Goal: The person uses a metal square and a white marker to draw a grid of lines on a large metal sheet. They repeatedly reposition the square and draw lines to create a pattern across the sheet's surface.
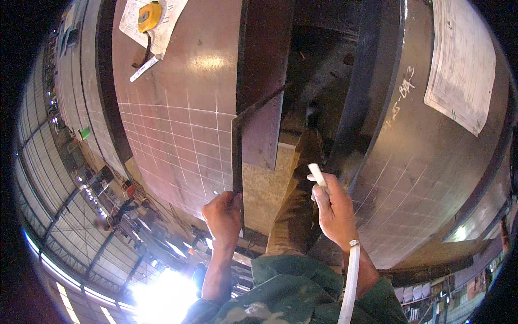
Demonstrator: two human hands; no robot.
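Observation:
My left hand is closed around the lower end of a dark metal square, whose other leg slants off to the upper right. The square lies against the edge of a brown steel beam marked with a grid of white lines. Between the thumb and fingers of my right hand is a short white chalk stick, its tip pointing up. That hand hovers over the gap between two beams, near the right beam, which also bears white lines and handwriting.
A yellow tape measure rests on a paper sheet, beside a white marker. Another paper sheet lies on the right beam. My leg stands in the gap. A white tube or strap passes my right wrist.

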